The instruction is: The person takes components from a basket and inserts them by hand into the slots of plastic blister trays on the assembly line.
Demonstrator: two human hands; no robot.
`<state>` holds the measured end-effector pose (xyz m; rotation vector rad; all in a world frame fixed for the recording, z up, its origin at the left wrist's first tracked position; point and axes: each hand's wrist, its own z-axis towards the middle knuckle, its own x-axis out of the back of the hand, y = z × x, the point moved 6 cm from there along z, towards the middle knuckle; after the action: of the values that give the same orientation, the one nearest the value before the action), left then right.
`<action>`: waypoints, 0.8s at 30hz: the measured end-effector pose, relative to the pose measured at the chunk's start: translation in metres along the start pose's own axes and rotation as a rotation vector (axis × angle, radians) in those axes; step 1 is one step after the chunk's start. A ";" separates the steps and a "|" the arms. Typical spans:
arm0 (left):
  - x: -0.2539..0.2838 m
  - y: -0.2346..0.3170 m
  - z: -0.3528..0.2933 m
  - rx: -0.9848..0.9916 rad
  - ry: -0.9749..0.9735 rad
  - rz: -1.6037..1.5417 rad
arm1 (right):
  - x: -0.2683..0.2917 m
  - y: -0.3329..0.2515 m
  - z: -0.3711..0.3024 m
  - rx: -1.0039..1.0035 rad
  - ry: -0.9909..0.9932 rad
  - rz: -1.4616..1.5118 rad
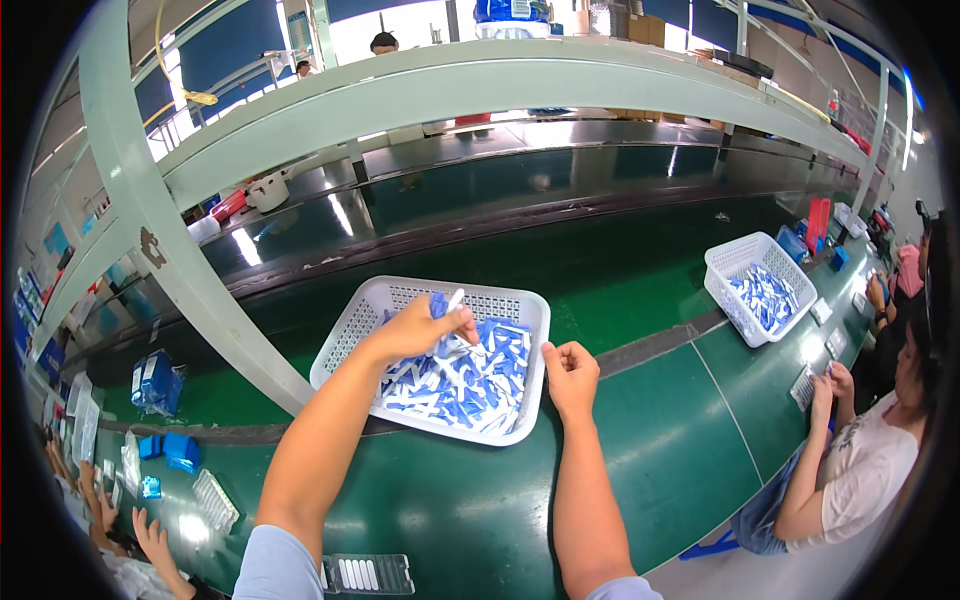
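In front of me a white plastic basket with lattice walls holds a heap of small blue-and-white plastic sticks. My left hand is inside it over the heap, fingers closed on a few of these sticks; a white end pokes up above the hand. Just outside the basket's right rim is my right hand, its fingers curled and the thumb against the rim. Whatever lies within those fingers is hidden. A clear plastic tray with several white sticks in slots lies near my left sleeve.
A second basket of similar sticks stands at the right, near a seated co-worker. A pale metal post slants down beside my basket's left. Blue packs and another co-worker's hand are at the left on the green bench.
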<state>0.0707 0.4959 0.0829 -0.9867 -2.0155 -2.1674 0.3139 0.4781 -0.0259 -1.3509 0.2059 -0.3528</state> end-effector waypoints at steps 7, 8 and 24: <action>0.019 0.012 -0.027 0.007 0.314 -0.114 | 0.009 -0.023 -0.003 0.145 0.084 0.072; 0.018 0.012 -0.029 0.006 0.321 -0.113 | 0.008 -0.029 -0.004 0.149 0.079 0.074; -0.046 0.022 -0.224 0.263 0.027 -0.676 | -0.099 -0.217 -0.193 0.808 -1.090 0.061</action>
<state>0.0214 0.2715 0.0891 -0.2526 -2.8211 -2.0293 0.1275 0.2992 0.1395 -0.5795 -0.7367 0.3607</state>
